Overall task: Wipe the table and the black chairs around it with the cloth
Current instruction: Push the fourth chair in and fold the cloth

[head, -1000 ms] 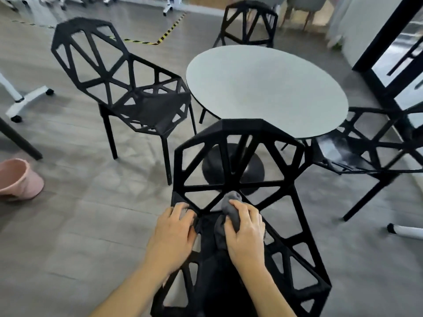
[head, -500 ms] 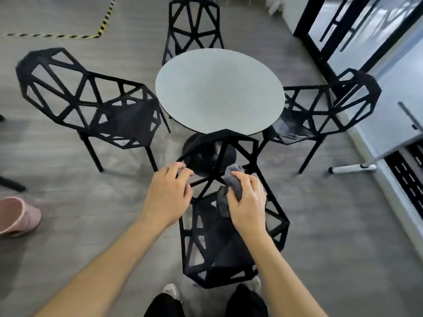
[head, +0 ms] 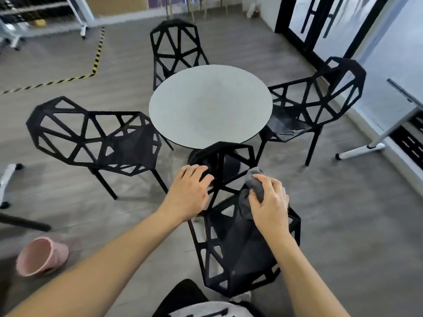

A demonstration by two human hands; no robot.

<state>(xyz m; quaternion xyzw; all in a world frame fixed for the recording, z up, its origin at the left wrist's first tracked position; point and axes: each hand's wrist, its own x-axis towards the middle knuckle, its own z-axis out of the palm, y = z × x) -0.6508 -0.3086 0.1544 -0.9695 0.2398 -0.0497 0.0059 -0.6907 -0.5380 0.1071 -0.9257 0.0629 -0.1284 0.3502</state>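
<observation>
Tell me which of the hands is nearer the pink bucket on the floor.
Left. The left hand rests on the near chair's backrest, on the pink bucket's side; the right hand, gripping the cloth, is farther across.

You're standing on a grey wood-look floor (head: 343, 213) w/ yellow-black hazard tape (head: 97, 56) running along its far-left part & bending at a corner. Black-framed glass doors (head: 320, 24) are letting in daylight at the far right. A white wall (head: 389, 72) is running down the right edge. A pink bucket (head: 41, 257) is lying tipped on the floor, near left. White caster legs (head: 361, 152) are showing at right.
</observation>
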